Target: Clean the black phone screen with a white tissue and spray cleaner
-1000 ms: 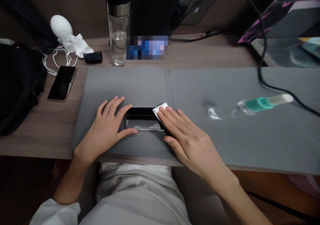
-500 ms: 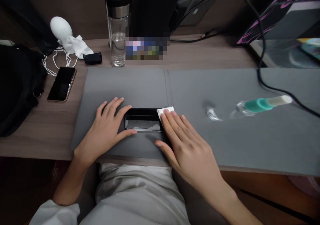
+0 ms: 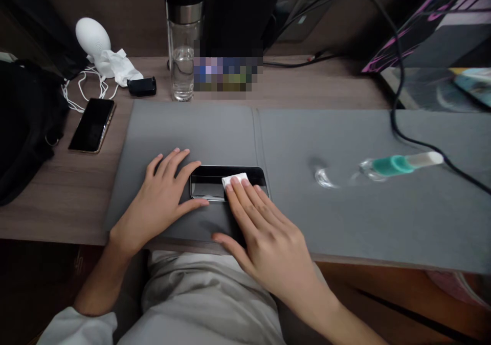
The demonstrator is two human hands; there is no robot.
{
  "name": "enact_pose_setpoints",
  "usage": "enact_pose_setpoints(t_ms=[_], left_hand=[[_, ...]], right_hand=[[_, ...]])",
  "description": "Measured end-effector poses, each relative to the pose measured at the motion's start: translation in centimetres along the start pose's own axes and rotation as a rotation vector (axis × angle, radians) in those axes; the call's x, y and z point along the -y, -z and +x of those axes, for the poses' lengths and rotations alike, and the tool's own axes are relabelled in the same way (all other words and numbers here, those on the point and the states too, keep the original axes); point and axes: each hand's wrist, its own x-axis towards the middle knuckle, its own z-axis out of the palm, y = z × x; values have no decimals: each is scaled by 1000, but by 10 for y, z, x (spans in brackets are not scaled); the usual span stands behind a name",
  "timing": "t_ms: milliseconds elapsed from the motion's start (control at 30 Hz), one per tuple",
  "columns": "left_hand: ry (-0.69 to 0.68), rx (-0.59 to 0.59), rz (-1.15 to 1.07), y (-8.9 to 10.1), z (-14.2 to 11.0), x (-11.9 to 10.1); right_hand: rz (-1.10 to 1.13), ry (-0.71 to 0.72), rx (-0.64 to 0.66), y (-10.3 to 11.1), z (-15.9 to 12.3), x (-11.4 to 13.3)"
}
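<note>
Black glass smartphone (image 3: 207, 185) lies flat, long side across the view, on the grey desk mat (image 3: 192, 130), near the mat's front edge and just left of its centre seam. Small white folded wipe (image 3: 233, 180) sits on the glass, under the fingertips of the right hand (image 3: 268, 243). Right hand: open, palm down, fingers extended over the phone's right end, pressing the wipe, thumb out on the mat. Not a grip. Left hand (image 3: 161, 202): open, palm down, fingers spread on the mat at the phone's left end, thumb tip at the phone's near edge. Also no grip.

Further out: clear plastic bottle with teal collar (image 3: 391, 165) on its side on the mat's right half, well apart from both hands. Black cable (image 3: 395, 99) runs across the mat behind it. On the brown wood-grain desk (image 3: 57, 207): clear glass tumbler with black lid (image 3: 182, 64), part-filled with water; second black smartphone (image 3: 92, 125); white cables (image 3: 82, 87); white egg-shaped object (image 3: 92, 38); crumpled white tissue (image 3: 120, 69); small black case (image 3: 141, 86); black fabric bag (image 3: 26, 130) at far left.
</note>
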Motion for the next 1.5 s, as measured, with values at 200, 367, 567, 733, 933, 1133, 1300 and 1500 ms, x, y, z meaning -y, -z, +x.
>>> enact_pose_setpoints(t_ms=[200, 367, 567, 733, 933, 1133, 1300, 1500], left_hand=[[10, -19, -66, -4, 0, 5], [3, -21, -138, -5, -1, 10], [4, -7, -185, -4, -3, 11], [-1, 15, -174, -2, -3, 12], [-5, 0, -176, -1, -1, 11], [-16, -10, -150, -1, -1, 9], [-34, -28, -120, -3, -1, 10], [-37, -35, -102, -4, -2, 10]], right_hand=[[95, 2, -13, -20, 27, 2], [171, -6, 10, -27, 44, 7], [225, 83, 53, -22, 48, 9], [267, 155, 75, -12, 35, 10], [113, 106, -19, -5, 3, 1], [-5, -17, -86, 0, -20, -22], [32, -73, -111, -5, -6, -40], [142, -108, -103, -11, 3, -51]])
